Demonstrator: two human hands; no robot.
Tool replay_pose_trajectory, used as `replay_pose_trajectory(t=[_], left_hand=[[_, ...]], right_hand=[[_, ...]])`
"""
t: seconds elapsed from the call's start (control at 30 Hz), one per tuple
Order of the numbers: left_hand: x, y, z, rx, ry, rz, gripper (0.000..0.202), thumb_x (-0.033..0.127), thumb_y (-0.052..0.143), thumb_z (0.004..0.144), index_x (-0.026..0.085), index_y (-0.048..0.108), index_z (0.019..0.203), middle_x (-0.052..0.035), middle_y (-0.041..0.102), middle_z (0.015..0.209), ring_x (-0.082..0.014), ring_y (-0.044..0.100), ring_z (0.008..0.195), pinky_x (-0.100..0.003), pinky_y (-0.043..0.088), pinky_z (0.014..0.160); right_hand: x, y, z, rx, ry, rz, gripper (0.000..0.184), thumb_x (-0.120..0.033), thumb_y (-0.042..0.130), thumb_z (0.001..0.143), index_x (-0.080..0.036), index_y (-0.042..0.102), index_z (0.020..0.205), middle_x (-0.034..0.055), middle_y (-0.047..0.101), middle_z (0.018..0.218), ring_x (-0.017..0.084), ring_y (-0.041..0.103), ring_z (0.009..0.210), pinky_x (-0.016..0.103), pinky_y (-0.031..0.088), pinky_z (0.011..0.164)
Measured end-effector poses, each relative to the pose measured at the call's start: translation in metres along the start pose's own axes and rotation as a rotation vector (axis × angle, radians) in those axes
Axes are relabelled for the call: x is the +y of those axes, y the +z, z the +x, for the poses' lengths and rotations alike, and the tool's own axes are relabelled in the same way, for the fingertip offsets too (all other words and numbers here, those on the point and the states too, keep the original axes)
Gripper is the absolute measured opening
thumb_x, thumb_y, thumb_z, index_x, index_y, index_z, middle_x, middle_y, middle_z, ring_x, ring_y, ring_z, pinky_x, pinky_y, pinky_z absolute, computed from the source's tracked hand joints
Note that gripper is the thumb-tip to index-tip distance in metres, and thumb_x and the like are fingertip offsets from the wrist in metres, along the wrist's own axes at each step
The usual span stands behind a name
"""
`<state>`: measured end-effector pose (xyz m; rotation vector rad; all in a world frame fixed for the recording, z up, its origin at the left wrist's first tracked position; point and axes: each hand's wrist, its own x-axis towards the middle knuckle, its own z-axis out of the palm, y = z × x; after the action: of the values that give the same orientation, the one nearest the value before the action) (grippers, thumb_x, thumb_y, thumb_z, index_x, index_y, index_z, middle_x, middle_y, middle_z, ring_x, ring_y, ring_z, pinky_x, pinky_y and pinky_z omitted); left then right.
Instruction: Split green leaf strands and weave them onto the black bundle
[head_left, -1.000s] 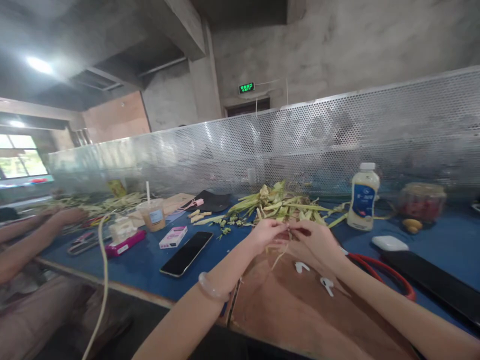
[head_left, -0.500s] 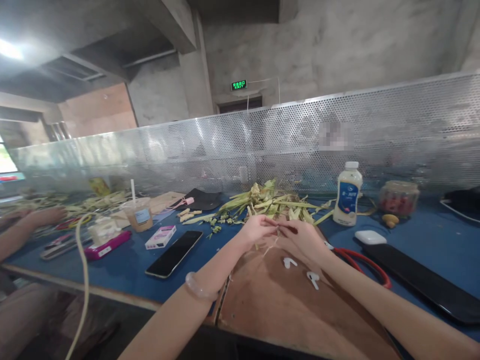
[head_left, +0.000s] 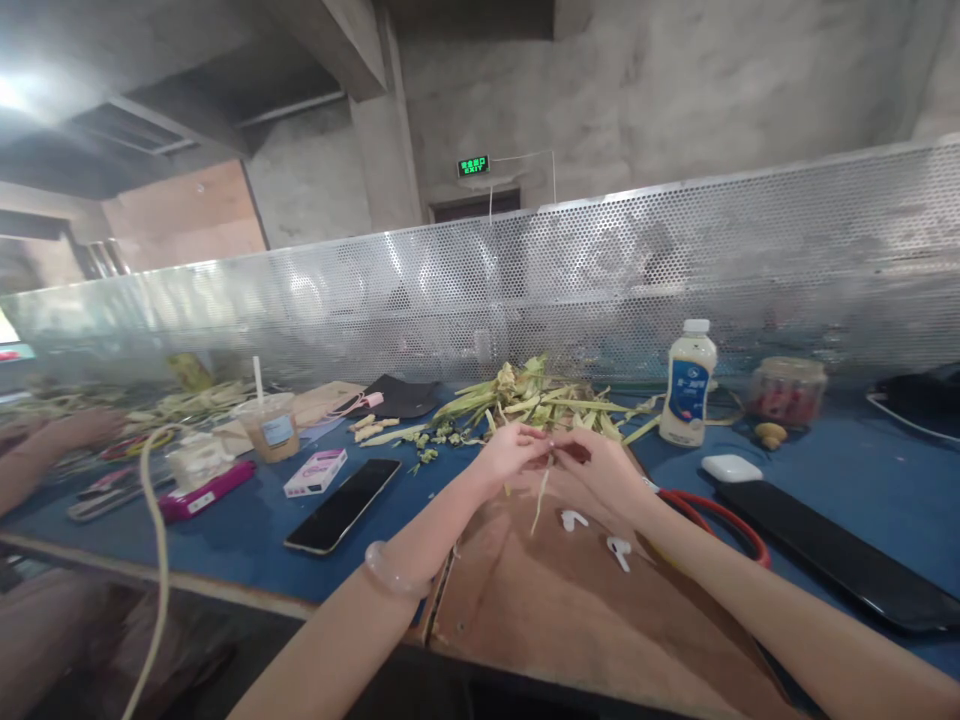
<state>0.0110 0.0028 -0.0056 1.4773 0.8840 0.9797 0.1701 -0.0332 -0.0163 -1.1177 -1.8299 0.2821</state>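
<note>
My left hand [head_left: 511, 452] and my right hand [head_left: 600, 466] meet over a brown board [head_left: 570, 600], fingertips pinched together on a thin pale plant strip [head_left: 539, 495] that dangles down between them. Both hands are closed on it. Just behind them lies a heap of green and yellow leaves and husks [head_left: 536, 400]. Two white earbuds [head_left: 596, 533] rest on the board beneath my right wrist. A pale bangle [head_left: 391, 572] circles my left forearm.
On the blue table [head_left: 247, 520] lie a black phone [head_left: 343, 505], pink box [head_left: 315, 472], iced drink cup [head_left: 266, 425], white bottle [head_left: 688, 385], earbud case [head_left: 731, 468], red ring [head_left: 720, 520] and a jar [head_left: 787, 390]. Another person's arm [head_left: 45, 445] works at the left. A perforated metal screen [head_left: 525, 290] backs the table.
The view has swung right and slightly up. My hands stay pinched together, and the pale strip now hangs longer and straighter below them.
</note>
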Motion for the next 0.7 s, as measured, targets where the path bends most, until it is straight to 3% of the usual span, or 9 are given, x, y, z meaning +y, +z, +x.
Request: replay_pose_trajectory(t=[0.1,0.43,0.7], left_hand=[[0.0008,0.0002,-0.0013,-0.003,0.023,-0.004,0.038,0.026,0.073,0.062,0.012,0.051,0.09,-0.0059,0.065,0.075,-0.0142,0.062,0.068,-0.029,0.048,0.071],[-0.0015,-0.0016,0.0007,0.024,0.026,-0.006,0.037,0.009,0.071,0.061,0.011,0.049,0.091,-0.004,0.064,0.069,-0.0144,0.062,0.065,-0.033,0.05,0.072],[0.0033,0.0005,-0.0005,0.005,-0.035,-0.066,0.033,0.017,0.07,0.066,0.01,0.051,0.093,-0.0067,0.066,0.071,-0.0161,0.064,0.063,-0.037,0.05,0.075]], right_hand=[[0.0026,-0.0002,0.0002,-0.034,0.047,0.087,0.02,-0.027,0.052,0.075,-0.018,0.065,0.088,0.0056,0.068,0.084,0.019,0.062,0.076,0.032,0.048,0.072],[-0.0001,-0.0083,0.0005,-0.099,-0.068,-0.017,0.022,-0.024,0.048,0.079,-0.022,0.068,0.09,0.0032,0.067,0.095,0.019,0.061,0.088,0.033,0.045,0.081],[-0.0044,-0.0091,0.0002,-0.025,-0.12,-0.06,0.021,-0.018,0.048,0.077,-0.02,0.069,0.082,0.0043,0.068,0.091,0.019,0.061,0.086,0.032,0.046,0.081]])
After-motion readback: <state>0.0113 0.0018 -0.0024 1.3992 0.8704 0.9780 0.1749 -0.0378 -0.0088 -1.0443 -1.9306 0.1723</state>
